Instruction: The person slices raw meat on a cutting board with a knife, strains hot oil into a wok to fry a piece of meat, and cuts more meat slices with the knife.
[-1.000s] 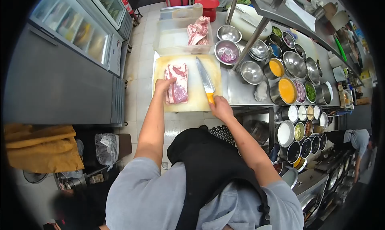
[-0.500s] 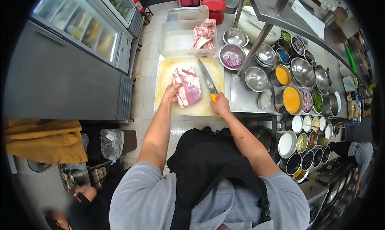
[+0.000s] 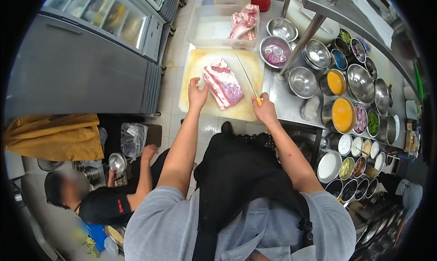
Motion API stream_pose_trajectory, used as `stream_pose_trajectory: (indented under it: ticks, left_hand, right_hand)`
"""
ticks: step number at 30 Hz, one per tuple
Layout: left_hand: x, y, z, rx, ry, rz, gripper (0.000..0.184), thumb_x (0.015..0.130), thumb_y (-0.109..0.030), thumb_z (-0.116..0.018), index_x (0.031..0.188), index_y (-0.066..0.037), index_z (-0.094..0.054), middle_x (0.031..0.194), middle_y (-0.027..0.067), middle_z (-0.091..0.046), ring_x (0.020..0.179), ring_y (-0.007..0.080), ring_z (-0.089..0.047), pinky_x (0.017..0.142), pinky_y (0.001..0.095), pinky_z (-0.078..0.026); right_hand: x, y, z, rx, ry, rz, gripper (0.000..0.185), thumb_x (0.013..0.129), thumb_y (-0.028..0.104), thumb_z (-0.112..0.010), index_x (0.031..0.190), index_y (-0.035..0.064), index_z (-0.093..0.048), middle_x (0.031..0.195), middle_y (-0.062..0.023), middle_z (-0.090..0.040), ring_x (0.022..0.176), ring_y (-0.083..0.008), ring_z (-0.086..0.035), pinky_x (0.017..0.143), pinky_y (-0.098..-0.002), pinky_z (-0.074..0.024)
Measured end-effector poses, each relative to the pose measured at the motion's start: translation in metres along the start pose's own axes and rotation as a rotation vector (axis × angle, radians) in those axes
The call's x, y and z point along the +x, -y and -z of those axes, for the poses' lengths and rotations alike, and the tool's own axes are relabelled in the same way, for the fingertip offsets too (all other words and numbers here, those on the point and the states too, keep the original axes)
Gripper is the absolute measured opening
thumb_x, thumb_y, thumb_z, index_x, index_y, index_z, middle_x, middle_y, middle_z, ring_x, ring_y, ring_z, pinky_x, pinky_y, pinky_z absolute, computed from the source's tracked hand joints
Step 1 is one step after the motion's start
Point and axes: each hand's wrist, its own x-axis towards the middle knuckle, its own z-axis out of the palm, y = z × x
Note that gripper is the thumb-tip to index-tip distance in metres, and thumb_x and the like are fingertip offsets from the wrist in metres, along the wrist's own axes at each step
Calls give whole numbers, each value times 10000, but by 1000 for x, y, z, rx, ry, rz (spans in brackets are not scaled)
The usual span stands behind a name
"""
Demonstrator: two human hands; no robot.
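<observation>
Gripping a chef's knife (image 3: 246,75), the right hand (image 3: 265,110) flanks the pork belly slab (image 3: 223,84), apparently uncut on the cutting board (image 3: 195,63) beside the loosely open left hand (image 3: 197,95), with more pork pieces (image 3: 243,22) remaining in the plastic container (image 3: 223,43).

Pale tiled floor (image 3: 170,90), grey glass-fronted fridge (image 3: 82,74), steel shelf (image 3: 341,11) at upper right

sliced onion rings (image 3: 275,56) lie in a metal bowl (image 3: 274,40).

Raw meat slab (image 3: 224,84) beside knife (image 3: 248,77)
</observation>
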Motion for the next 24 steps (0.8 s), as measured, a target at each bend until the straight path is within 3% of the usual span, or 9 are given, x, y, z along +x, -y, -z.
stream_pose_trajectory:
  ticks: [1, 3, 7, 15, 24]
  left_hand:
    - [2, -4, -2, -3, 7, 2, 595, 846, -292, -806, 1304, -22, -539, 1263, 213, -605, 1165, 375, -600, 1009, 446, -491]
    - [14, -16, -12, 8, 20, -402, 484, 840, -258, -773, 1237, -46, -593, 1308, 201, -569, 1272, 405, -515, 1077, 470, -424]
    - [25, -25, -41, 250, 49, -626, 419, 836, -240, -718, 1208, -77, -616, 1359, 179, -517, 1366, 393, -413, 1124, 547, -321]
    - [33, -17, -47, 172, -26, -699, 372, 822, -190, -678, 1182, -105, -639, 1314, 143, -533, 1342, 366, -429, 1149, 527, -267]
    - [46, -16, -58, 200, -15, -732, 323, 766, -196, -656, 1078, -112, -659, 1203, 121, -551, 1237, 347, -472, 1125, 526, -285]
  right_hand:
    - [-4, 2, 4, -37, 36, 37, 468, 994, 358, -567, 1136, -88, -574, 987, -368, -683, 986, -506, -675, 898, -547, -534]
    - [-3, -4, 1, -72, 61, 66, 412, 1007, 327, -546, 1119, -67, -583, 971, -363, -684, 967, -504, -675, 885, -557, -532]
    - [0, -20, -14, -241, 32, 123, 310, 1007, 246, -508, 1056, -53, -572, 896, -349, -678, 897, -517, -666, 824, -584, -522]
    - [-26, 71, -12, -423, 84, 133, 221, 991, 107, -445, 1119, -43, -543, 946, -320, -691, 891, -499, -699, 803, -570, -554]
    - [-30, 87, -16, -542, 102, 186, 137, 959, 50, -463, 1038, -47, -518, 932, -332, -677, 870, -502, -693, 783, -566, -553]
